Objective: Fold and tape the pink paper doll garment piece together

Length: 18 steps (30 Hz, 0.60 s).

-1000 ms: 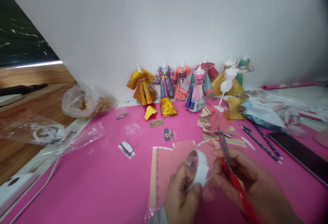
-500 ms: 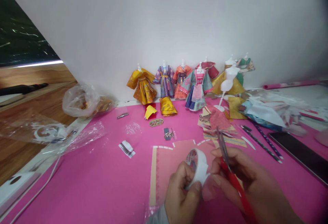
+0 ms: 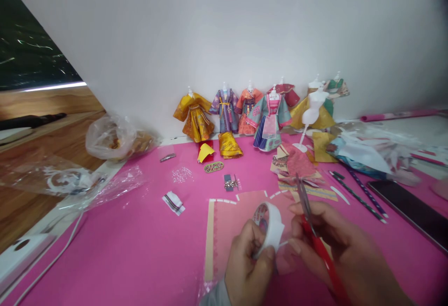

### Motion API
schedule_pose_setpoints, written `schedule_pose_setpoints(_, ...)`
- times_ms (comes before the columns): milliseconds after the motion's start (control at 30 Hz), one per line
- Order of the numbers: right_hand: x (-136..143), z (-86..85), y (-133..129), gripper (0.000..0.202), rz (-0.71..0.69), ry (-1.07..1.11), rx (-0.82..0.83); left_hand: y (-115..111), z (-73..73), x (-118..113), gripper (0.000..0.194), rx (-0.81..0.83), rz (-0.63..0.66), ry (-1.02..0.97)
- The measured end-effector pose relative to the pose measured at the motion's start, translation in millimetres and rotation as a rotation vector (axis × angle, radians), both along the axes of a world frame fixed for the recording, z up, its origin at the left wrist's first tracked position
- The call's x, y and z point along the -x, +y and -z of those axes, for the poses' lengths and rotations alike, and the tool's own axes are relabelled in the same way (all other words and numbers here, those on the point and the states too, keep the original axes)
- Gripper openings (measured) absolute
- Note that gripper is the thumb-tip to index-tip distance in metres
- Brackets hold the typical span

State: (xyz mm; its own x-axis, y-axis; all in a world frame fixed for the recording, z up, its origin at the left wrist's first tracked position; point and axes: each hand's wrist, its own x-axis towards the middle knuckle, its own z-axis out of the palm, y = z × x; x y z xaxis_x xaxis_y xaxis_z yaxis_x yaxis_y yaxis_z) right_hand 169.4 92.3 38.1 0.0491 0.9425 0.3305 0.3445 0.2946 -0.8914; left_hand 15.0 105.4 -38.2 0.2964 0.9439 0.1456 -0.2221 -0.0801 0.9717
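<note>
Bottom centre, left hand (image 3: 247, 261): curled tight round white tape roll (image 3: 275, 231).
Lower right, right hand (image 3: 341, 238): half-curled, holding red-handled scissors (image 3: 319, 245).
Lower centre, pink sheet (image 3: 229, 231): flat, partly hidden by roll.

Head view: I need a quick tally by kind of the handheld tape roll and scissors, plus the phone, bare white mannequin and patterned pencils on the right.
Tape roll: 1
Scissors: 1
Phone: 1
Bare mannequin: 1
Patterned pencils: 2
Total: 6
</note>
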Motion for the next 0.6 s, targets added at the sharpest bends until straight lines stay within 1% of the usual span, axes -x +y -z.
schedule_pose_setpoints(100,-3.7,4.8,-2.1,0.032,-0.011,-0.093,-0.067,2.4,-2.0,-0.8,0.039,-0.027,-0.012,0.025)
schedule_pose_setpoints(167,-4.8,7.1,-3.4,0.031,-0.034,-0.115,-0.085,3.0,-3.2,-1.0,0.040,-0.041,-0.020,0.038)
schedule_pose_setpoints(267,-3.6,7.7,-3.3,0.029,-0.033,-0.092,-0.088,2.5,-3.2,-1.0,0.041,-0.029,-0.063,0.066)
schedule_pose_setpoints(333,-1.3,5.4,-1.7,0.026,-0.010,-0.080,-0.078,2.0,-1.6,-0.7,0.042,-0.043,-0.080,0.071)
schedule_pose_setpoints(433,1.0,-1.1,1.6,0.019,0.033,-0.049,-0.052,1.7,0.0,0.7,0.042,-0.046,-0.070,0.073)
schedule_pose_setpoints(533,-3.5,-6.1,4.0,0.016,0.093,0.014,-0.021,1.1,-3.3,2.4,0.042,0.000,-0.069,0.064)
schedule_pose_setpoints(600,-11.8,-6.0,4.3,0.015,0.127,0.020,0.000,0.6,-8.0,3.0,0.043,0.017,-0.086,0.051)
